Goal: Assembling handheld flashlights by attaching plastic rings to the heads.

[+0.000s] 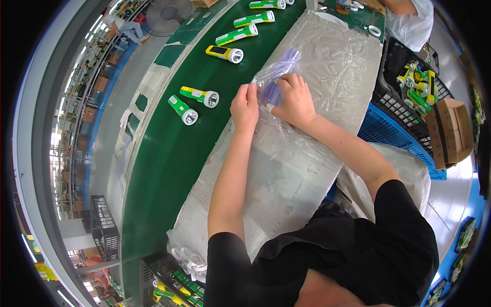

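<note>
On the plastic-covered worktable (255, 204) lies a bluish-purple roll of thin clear plastic (271, 93), with loose crinkled film around it. My left hand (245, 106) is closed at the roll's left side, thumb and fingers pinching the edge of the film. From the right, my right hand (295, 101) bends over the roll with its fingers closed on it; a white wrap shows on one fingertip. Whether anything lies inside the roll cannot be made out.
Left of the table runs a green conveyor belt (158, 169) carrying several green, yellow and white flashlights (200, 96). At right stand a black crate (391, 87) of flashlights, a blue crate (391, 130) and a cardboard box (450, 133). White rings (189, 261) lie near my left elbow. Another person's sleeve (411, 25) shows top right.
</note>
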`<state>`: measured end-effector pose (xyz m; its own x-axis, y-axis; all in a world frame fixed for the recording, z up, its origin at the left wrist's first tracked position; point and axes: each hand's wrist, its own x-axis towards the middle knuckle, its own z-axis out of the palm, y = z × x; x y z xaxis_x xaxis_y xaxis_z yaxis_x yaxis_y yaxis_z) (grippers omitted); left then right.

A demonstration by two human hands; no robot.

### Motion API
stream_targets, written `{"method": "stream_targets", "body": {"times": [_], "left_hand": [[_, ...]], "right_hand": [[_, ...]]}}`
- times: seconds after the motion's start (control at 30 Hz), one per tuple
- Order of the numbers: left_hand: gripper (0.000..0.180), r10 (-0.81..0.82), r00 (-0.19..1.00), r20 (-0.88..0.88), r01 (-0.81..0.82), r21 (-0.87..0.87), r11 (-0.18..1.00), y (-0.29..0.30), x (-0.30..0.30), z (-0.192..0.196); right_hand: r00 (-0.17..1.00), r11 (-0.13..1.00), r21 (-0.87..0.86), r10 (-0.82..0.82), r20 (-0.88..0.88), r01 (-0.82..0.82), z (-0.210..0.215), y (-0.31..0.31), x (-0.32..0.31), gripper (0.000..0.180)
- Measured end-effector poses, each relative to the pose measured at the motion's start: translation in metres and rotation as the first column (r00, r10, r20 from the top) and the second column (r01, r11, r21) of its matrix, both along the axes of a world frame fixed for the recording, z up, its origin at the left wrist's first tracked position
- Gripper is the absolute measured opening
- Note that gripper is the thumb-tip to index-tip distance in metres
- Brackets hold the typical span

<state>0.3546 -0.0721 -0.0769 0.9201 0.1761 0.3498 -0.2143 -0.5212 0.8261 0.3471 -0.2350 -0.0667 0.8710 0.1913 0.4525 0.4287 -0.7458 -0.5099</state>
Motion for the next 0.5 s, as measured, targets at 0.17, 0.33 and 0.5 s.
{"method": "stream_targets", "body": {"times": [0.17, 0.33, 0.5], "left_hand": [[0.032, -0.018, 0.999, -0.048, 0.014, -0.085, 0.996, 0.004, 0.008, -0.007], [0.032, 0.000, 0.992, -0.127, -0.022, -0.179, 0.984, 0.011, 0.015, -0.018], [0.028, -0.099, 0.988, -0.118, 0.049, -0.368, 0.929, 0.003, 0.016, -0.014]], "right_hand": [[0.999, 0.998, -0.047, 0.042, -0.005, -0.042, 0.000, -0.002, 0.000, 0.064], [0.999, 0.996, 0.089, 0.019, 0.031, -0.022, -0.015, -0.006, -0.001, 0.064], [0.997, 0.992, 0.120, 0.043, 0.062, -0.050, -0.019, -0.011, 0.000, 0.063]]}}
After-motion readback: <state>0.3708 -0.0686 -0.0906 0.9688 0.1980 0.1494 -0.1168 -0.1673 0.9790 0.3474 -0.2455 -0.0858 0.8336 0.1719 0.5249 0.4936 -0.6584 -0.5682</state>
